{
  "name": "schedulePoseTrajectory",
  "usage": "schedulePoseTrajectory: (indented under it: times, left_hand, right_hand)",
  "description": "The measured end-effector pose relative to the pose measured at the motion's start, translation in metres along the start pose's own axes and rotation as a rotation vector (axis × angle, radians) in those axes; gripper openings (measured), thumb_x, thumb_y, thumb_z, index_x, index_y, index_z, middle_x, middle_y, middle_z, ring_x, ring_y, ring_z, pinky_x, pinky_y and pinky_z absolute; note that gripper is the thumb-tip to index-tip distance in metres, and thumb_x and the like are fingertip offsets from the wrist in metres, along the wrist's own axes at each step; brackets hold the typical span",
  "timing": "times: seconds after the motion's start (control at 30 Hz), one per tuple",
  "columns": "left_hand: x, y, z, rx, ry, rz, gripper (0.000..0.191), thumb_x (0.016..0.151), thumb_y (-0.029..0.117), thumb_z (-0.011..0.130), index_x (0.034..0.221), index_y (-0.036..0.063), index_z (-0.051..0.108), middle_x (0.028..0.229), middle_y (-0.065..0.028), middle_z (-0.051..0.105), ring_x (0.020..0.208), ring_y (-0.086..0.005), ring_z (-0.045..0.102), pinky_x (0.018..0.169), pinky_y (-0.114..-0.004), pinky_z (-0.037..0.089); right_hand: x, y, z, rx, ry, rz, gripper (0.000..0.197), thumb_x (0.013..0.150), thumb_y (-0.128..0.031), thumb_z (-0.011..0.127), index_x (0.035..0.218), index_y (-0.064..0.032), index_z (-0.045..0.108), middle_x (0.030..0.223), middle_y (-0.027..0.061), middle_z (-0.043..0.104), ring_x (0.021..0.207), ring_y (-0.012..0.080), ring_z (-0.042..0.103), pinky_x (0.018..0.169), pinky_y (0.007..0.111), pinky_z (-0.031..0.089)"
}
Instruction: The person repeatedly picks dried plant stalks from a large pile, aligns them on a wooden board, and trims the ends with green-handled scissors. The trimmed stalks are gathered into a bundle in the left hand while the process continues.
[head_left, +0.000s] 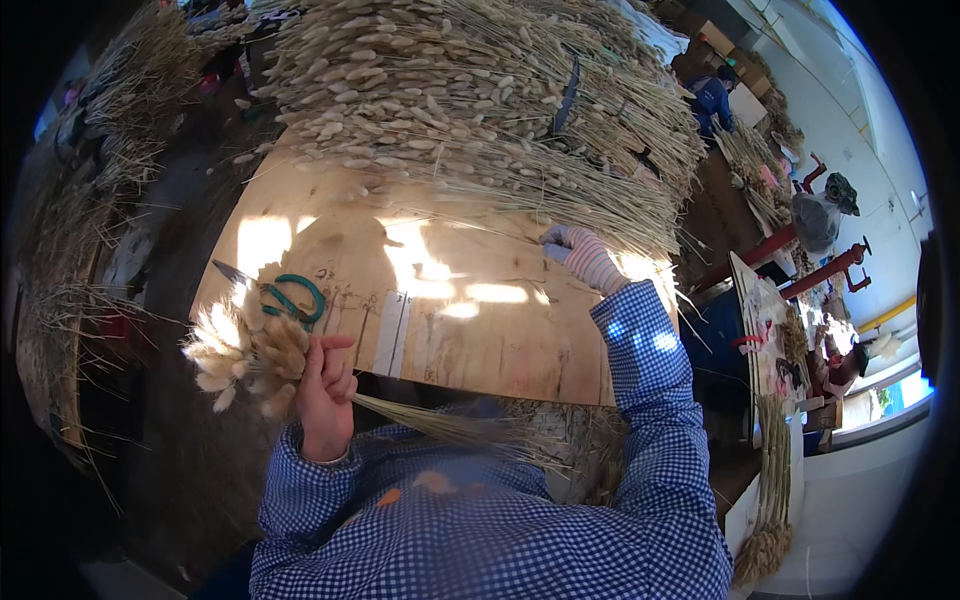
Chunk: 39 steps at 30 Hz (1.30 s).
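Note:
My bare left hand (328, 382) is closed around a bunch of dried bunny-tail grass, just off the table's near left edge. Its fluffy heads (225, 345) point left, and the stems (450, 427) trail right across my checked smock. Scissors with green handles (311, 300) lie on the wooden tabletop (495, 352) beyond that hand, partly covered by the heads. Over the table's right part is my right hand (581, 255), in a striped glove, at the near edge of a large pile of bunny-tail grass (450, 97). A thin stem reaches its fingertips; whether they grip it is unclear.
A dark strap (568, 94) lies across the pile. A white strip (392, 334) marks the tabletop's near edge. More dried grass (120, 127) is heaped at left. Red pipes (825, 270) and another worktable (750, 352) stand at right. Two people (711, 101) are farther off.

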<state>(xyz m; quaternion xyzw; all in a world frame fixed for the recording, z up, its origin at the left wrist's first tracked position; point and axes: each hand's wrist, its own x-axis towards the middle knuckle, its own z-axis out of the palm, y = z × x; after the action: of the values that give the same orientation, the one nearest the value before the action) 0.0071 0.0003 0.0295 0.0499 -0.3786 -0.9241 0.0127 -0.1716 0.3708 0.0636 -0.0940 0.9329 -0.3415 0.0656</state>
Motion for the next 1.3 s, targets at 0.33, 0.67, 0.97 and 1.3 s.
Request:
schedulePoseTrajectory:
  times: [0.33, 0.67, 0.97, 1.3]
  left_hand:
    - [-0.005, -0.002, -0.012, -0.016, 0.065, -0.009, 0.038, 0.102, 0.031, 0.035, 0.096, -0.0011, 0.055, 0.057, 0.0067, 0.021, 0.046, -0.0028, 0.019, 0.04, -0.02, 0.017]
    - [-0.01, 0.002, -0.013, -0.005, 0.075, -0.038, 0.039, 0.102, 0.031, 0.034, 0.097, -0.0017, 0.054, 0.057, 0.0066, 0.021, 0.045, -0.0028, 0.018, 0.041, -0.02, 0.017]
    - [-0.014, 0.001, -0.006, -0.046, 0.034, -0.052, 0.039, 0.102, 0.031, 0.033, 0.097, -0.0013, 0.053, 0.057, 0.0064, 0.021, 0.045, -0.0029, 0.018, 0.04, -0.02, 0.017]
    - [-0.02, 0.002, 0.003, -0.046, 0.047, -0.026, 0.036, 0.103, 0.028, 0.031, 0.096, -0.0006, 0.052, 0.057, 0.0061, 0.021, 0.045, -0.003, 0.017, 0.04, -0.02, 0.018]
  right_hand:
    - [-0.058, -0.041, 0.034, -0.111, -0.021, -0.174, 0.024, 0.086, -0.017, 0.058, 0.104, -0.0009, 0.062, 0.091, 0.0149, 0.064, 0.081, 0.0251, 0.063, 0.073, 0.034, 0.051]
    - [-0.163, -0.055, 0.037, -0.615, -0.275, -0.24, 0.05, 0.075, -0.01, 0.066, 0.122, -0.0071, 0.051, 0.127, 0.0116, 0.049, 0.118, 0.0304, 0.047, 0.099, 0.038, 0.043]
    - [-0.151, 0.004, 0.071, -0.83, 0.043, -0.263, 0.044, 0.077, -0.013, 0.058, 0.12, -0.0041, 0.052, 0.128, 0.0137, 0.05, 0.119, 0.0294, 0.048, 0.1, 0.04, 0.038]
    - [-0.013, -0.014, 0.053, -0.545, 0.145, -0.126, 0.028, 0.086, -0.026, 0.052, 0.103, -0.0059, 0.06, 0.106, 0.0161, 0.061, 0.097, 0.0334, 0.058, 0.079, 0.042, 0.047]
